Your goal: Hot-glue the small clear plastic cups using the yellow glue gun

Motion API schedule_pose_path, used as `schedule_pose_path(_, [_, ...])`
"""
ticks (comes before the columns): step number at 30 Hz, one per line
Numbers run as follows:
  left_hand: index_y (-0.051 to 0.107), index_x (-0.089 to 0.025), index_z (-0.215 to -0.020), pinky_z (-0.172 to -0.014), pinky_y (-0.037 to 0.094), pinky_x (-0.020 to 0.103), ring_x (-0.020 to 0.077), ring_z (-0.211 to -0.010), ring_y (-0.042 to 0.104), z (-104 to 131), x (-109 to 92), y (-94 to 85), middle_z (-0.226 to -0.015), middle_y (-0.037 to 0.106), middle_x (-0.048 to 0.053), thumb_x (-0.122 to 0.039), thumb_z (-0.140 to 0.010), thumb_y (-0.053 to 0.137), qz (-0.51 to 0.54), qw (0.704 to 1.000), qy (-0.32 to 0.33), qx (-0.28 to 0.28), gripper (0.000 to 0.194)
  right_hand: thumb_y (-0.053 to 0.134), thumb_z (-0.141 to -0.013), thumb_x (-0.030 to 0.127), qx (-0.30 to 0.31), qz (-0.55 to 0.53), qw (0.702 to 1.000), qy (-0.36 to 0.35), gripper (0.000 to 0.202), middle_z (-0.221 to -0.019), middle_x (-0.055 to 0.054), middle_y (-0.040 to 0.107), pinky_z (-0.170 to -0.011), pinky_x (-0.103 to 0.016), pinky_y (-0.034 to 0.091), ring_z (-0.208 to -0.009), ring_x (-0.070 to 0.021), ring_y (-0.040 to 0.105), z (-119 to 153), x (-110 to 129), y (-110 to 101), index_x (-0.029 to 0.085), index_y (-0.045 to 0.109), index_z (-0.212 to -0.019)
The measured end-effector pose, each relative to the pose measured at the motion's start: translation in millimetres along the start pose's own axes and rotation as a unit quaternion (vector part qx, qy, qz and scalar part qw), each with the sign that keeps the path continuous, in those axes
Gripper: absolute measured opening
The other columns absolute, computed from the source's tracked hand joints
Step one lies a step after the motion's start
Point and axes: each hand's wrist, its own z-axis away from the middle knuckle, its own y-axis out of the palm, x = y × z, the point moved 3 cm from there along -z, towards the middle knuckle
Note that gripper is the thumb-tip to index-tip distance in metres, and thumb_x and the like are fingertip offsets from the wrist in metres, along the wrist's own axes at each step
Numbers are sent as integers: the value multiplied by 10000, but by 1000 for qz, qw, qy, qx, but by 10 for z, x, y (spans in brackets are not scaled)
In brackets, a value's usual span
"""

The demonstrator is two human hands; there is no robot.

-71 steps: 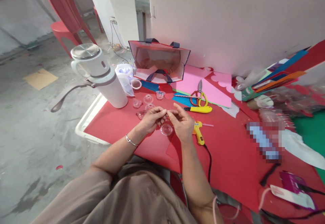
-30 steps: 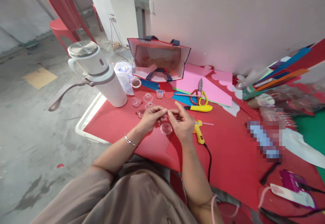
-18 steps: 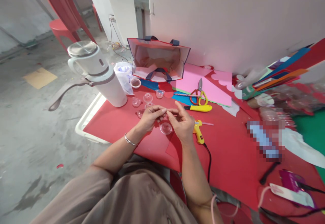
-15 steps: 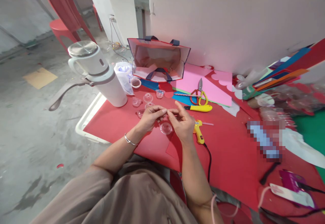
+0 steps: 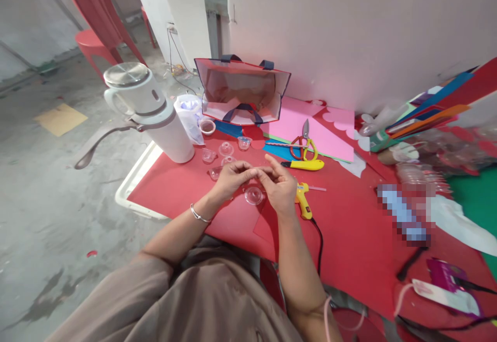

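Observation:
My left hand (image 5: 234, 177) and my right hand (image 5: 280, 182) meet at the fingertips above the red tabletop (image 5: 349, 228). Both are closed in a pinch; whatever lies between the fingertips is too small or hidden to name. Just below them rests a clear plastic lid (image 5: 253, 195). Several clear plastic cups and lids, among them a small cup (image 5: 244, 143) and a domed lid (image 5: 226, 149), lie beyond my left hand. A yellow glue gun (image 5: 304, 202) with a glue stick in it is right of my right hand. Behind it lies a yellow-handled utility knife (image 5: 306, 165).
Scissors (image 5: 306, 143) rest on pink paper (image 5: 326, 124) at the back. An open paper bag (image 5: 243, 93) stands against the wall. A tall white tumbler-like vessel (image 5: 166, 132) with a long handle is at the left. Coloured sheets (image 5: 430, 104) and a pixelated object (image 5: 404, 212) are at the right.
The fingertips of both hands have shifted slightly and come closer together, the thumbs now meeting. Everything on the table stays where it was.

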Motion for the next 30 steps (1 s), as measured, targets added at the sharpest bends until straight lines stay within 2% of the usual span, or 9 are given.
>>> schedule_pose_path(2, [715, -142, -716, -472, 351, 206, 69, -457, 458, -5, 19, -3, -529, 583, -15, -549, -691, 946, -11, 1000, -8, 2, 469, 845, -837, 435, 17, -9, 1000, 16, 588, -977, -54, 845, -789, -372, 682, -809, -210, 802, 0, -2, -4, 224, 720, -1370])
schedule_pose_path(6, [745, -139, -740, -484, 368, 209, 84, -487, 513, -17, 23, -26, -609, 668, 35, -582, -759, 891, -23, 999, -7, 26, 466, 843, -827, 461, 39, -27, 998, 45, 579, -963, -50, 849, -698, -352, 678, -793, -220, 810, -9, -12, -30, 229, 737, -1347])
schedule_pose_path(12, [778, -137, -757, -495, 362, 216, 87, -489, 494, -13, -43, -23, -565, 637, 23, -586, -792, 859, -42, 998, 11, 37, 458, 851, -816, 452, 23, -35, 998, 55, 579, -975, -47, 851, -665, -327, 662, -786, -213, 810, -37, 0, -49, 238, 736, -1341])
schedule_pose_path(14, [795, -135, -788, -514, 381, 221, 90, -514, 512, -9, -64, -14, -617, 673, 37, -577, -778, 870, -37, 999, 13, 31, 448, 862, -804, 444, 16, -41, 997, 55, 596, -991, -56, 851, -668, -328, 658, -800, -216, 808, -45, 2, -47, 228, 731, -1344])
schedule_pose_path(18, [827, -159, -862, -636, 479, 242, 124, -658, 608, 2, -126, -17, -775, 741, 56, -432, -752, 910, -41, 998, 44, 6, 306, 894, -772, 416, 5, -46, 997, 60, 625, -977, -59, 847, -635, -295, 624, -828, -222, 804, -55, -22, -49, 220, 721, -1339])
schedule_pose_path(22, [817, -176, -830, -748, 523, 257, 150, -794, 655, 18, -184, -34, -850, 742, 52, -281, -745, 894, -66, 993, 94, -14, 155, 889, -777, 423, 8, -43, 997, 66, 615, -960, -51, 835, -669, -311, 626, -824, -217, 790, -61, -65, -43, 227, 715, -1333])
schedule_pose_path(27, [775, -167, -866, -670, 515, 252, 133, -722, 632, 28, -156, -23, -840, 716, 40, -318, -733, 922, -32, 996, 82, 14, 250, 915, -756, 363, -1, -61, 998, 30, 568, -920, -2, 765, -744, -297, 616, -847, -165, 733, -80, -83, -34, 258, 744, -1288])
schedule_pose_path(30, [728, -156, -827, -627, 504, 242, 115, -659, 610, 26, -141, -4, -777, 682, 16, -335, -699, 958, -20, 997, 69, 37, 318, 927, -742, 353, 5, -61, 998, 32, 557, -908, 12, 716, -705, -279, 595, -815, -145, 689, -87, -81, -26, 272, 759, -1267])
